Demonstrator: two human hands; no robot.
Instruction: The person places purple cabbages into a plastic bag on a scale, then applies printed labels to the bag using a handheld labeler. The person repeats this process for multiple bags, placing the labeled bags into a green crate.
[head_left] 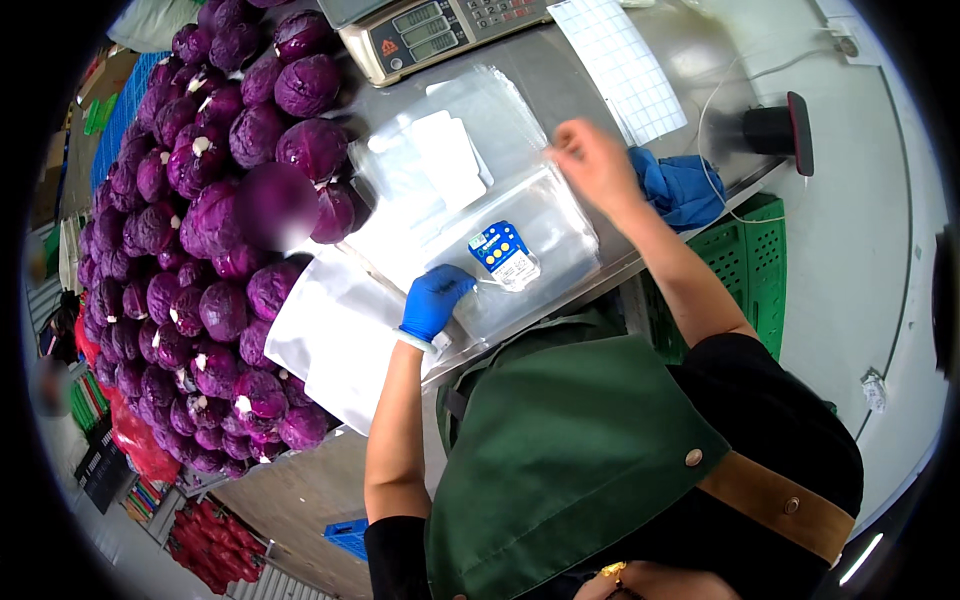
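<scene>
My left hand [436, 302], in a blue glove, lies low over the clear plastic bags [565, 235] on the metal table. Its fingertips are pinched at a thin white tie beside a blue and white tag [505, 256] with yellow dots, which lies on the bags. To the right, my bare right hand [592, 165] hovers by the far right edge of the bags; motion smears its bent fingers, and I cannot see whether they hold anything. White cards [450, 160] rest on the bags farther back. White paper sheets [335, 340] spread left of my gloved wrist.
Purple cabbages [215, 225] are heaped along the left. A weighing scale [430, 40] stands at the back, beside a gridded sheet [625, 70]. On the right are a blue cloth [680, 188], a dark stand-like device [780, 133] with a cable, and a green crate [760, 265] below the table edge.
</scene>
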